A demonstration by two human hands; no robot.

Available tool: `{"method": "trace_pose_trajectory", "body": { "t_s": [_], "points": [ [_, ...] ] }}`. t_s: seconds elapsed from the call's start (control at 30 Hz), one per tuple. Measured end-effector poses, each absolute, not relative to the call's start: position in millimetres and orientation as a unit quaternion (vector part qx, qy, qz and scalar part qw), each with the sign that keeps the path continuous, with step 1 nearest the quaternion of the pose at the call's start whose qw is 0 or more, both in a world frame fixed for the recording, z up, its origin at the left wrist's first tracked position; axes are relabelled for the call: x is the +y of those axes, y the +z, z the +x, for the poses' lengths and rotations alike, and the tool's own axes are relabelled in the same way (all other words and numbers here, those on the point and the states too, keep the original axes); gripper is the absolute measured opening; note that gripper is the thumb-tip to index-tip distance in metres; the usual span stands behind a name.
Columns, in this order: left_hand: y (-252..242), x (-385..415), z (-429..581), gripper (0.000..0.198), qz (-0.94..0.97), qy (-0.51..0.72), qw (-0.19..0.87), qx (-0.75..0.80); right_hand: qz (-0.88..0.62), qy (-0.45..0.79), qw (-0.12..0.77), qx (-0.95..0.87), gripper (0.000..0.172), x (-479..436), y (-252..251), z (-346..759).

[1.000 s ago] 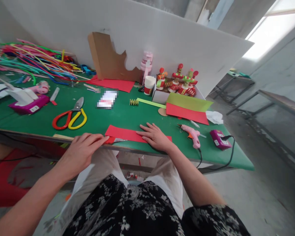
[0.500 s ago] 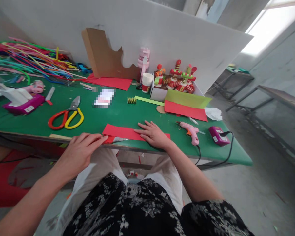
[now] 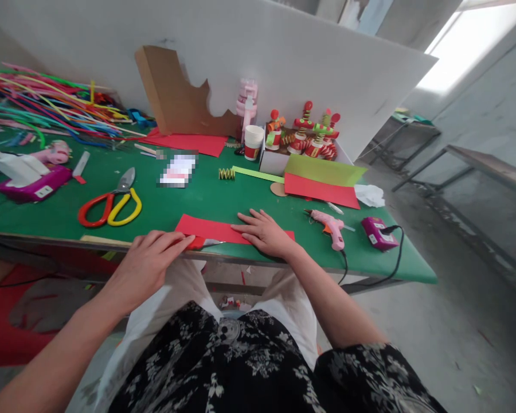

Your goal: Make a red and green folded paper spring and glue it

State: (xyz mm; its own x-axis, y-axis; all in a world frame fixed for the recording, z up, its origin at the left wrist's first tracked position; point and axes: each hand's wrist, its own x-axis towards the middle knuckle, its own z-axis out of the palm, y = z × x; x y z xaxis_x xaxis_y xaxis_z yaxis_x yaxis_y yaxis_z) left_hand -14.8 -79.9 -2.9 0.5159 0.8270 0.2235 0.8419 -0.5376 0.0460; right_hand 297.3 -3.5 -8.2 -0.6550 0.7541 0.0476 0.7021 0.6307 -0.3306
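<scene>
Along the near edge of the green tabletop (image 3: 176, 201), lying flat and lengthwise before the person, is a red strip (image 3: 210, 228). Paper or thin card by appearance. Judged very light, flexible, mildly slick against the smooth cover, and liable to crease under a hard pinch. Recommended hold: flat fingers across the middle to steady it, or a light pinch at a short end; lifted by one end only, the rest would probably droop.

Left hand (image 3: 150, 256): fingers close together at the strip's left end. Whether its grip pinches anything or merely rests cannot be told from this angle.

Right hand (image 3: 269, 235): palm down on the strip's right half, fingers spread, grip wide, pressing from above and closed around nothing.

Scissors (image 3: 121, 188): well apart to the left, lying flat, one loop red, one yellow.

Glue gun (image 3: 329, 223): to the right, pink, apart from the strip.

Red-handled blade (image 3: 196, 243): beside the strip's near edge, metal toward the right hand, handle partly behind the left thumb. Judged stiff and probably sharp; the handle is the only sound place to take hold
</scene>
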Motion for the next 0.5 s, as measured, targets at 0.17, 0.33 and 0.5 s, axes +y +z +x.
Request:
{"method": "trace_pose_trajectory", "body": {
  "t_s": [0.17, 0.33, 0.5],
  "points": [
    [-6.0, -79.5, -15.3, 0.071, -0.869, -0.123, 0.029, -0.478, -0.406, 0.144, 0.084, -0.899, 0.043, -3.6, -7.7, 297.0],
    [-6.4, -79.3, -9.9, 0.072, -0.872, -0.128, 0.029, -0.472, -0.405, 0.145, 0.091, -0.898, 0.043, -3.7, -7.7, 297.0],
    [-1.6, -81.6, -6.3, 0.069, -0.868, -0.122, 0.015, -0.481, -0.408, 0.144, 0.083, -0.898, 0.043, -3.3, -8.0, 296.5]
  ]
}}
